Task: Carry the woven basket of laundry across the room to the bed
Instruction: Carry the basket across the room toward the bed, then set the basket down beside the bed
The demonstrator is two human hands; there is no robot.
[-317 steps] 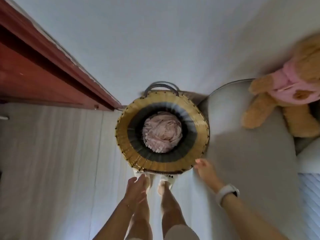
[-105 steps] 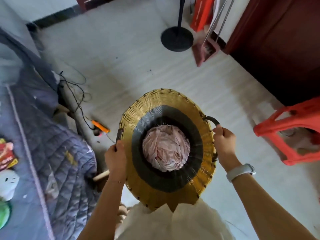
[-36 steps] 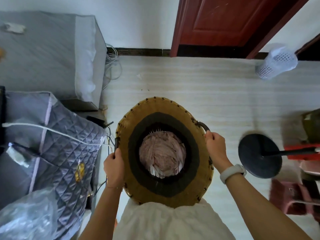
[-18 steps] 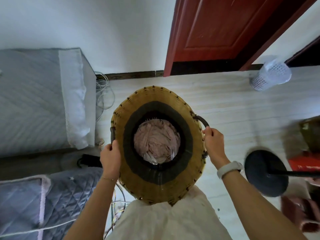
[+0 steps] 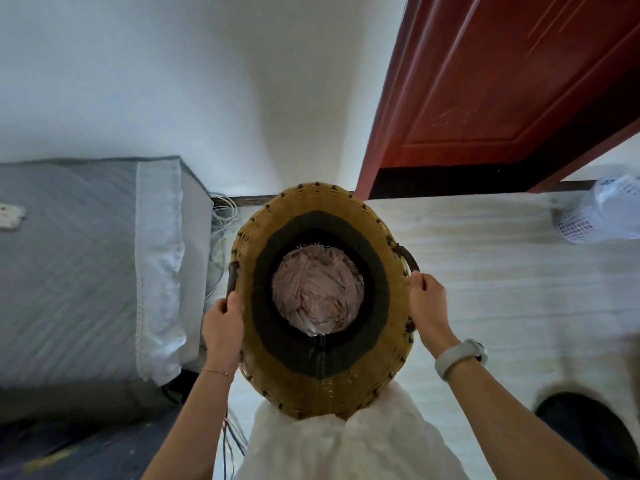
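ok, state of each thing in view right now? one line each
woven basket: lifted, held in front of the body, both handles gripped
laundry: bunched in the basket's bottom
left hand: grip closed on left handle
right hand: grip closed on right handle
red door: ajar, dark gap along its right edge
bed: left of basket, grey cover on
white bin: on the floor, looks tipped over

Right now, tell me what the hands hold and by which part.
Both hold the woven basket by its dark side handles: left hand on the left handle, right hand on the right.
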